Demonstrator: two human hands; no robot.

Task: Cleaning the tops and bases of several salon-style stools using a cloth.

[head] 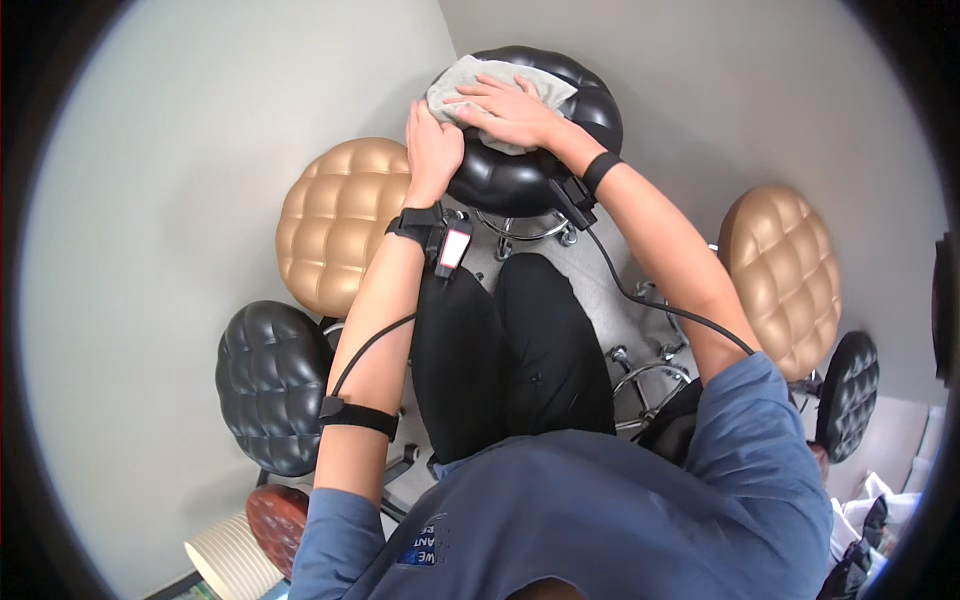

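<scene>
A round black padded stool seat point(495, 180) stands in front of me, by the corner of the walls. Over its top lies a crumpled light grey cloth point(461, 79). My right hand point(514, 112) rests palm down on the cloth, its fingers spread. At the seat's left edge is my left hand point(435, 142), fingers together along the side and fingertips next to the cloth's edge. Whether those fingers grip the rim cannot be made out. Both wrists wear black straps with small cabled devices, one the left wrist device point(452, 247).
A gold tufted stool point(341, 225) and a black tufted one point(270, 386) stand at my left, with a dark red seat point(279, 525) and cream stacked cups or tubs point(232, 555) behind. Another gold stool point(784, 281) and black stool point(847, 397) are at right. Chrome bases occupy the floor.
</scene>
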